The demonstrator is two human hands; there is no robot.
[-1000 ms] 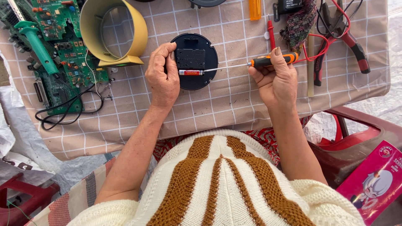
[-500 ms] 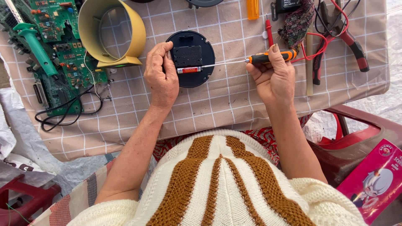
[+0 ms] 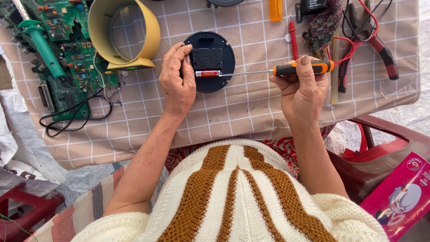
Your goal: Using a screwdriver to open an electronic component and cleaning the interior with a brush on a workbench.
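Overhead view of a table draped in a beige cloth with a white grid pattern (image 3: 251, 112). At centre lies a round black plastic clock back (image 3: 210, 62), face down, with a rectangular black movement block at its middle and a small red-and-silver cylindrical battery (image 3: 207, 73) seated just below that block. The left hand (image 3: 178, 80) rests on the clock back's left rim, fingers curled over the edge and thumb pressed toward the movement, steadying the disc against the cloth. The right hand (image 3: 304, 89) is closed around the orange-and-black handle of a slim screwdriver (image 3: 286, 69), held roughly level; its thin steel shaft runs leftward, and the tip meets the right end of the battery (whether it actually touches cannot be told).

To the left of the clock back stands a wide yellow plastic ring (image 3: 127, 36), open-centred, and beyond it green printed circuit boards (image 3: 67, 58) with a teal-handled soldering iron (image 3: 42, 45) lying across them. Right of the screwdriver handle lie red-handled pliers (image 3: 380, 49) among red and black wires. A red plastic chair (image 3: 385, 148) sits below the table's right edge.
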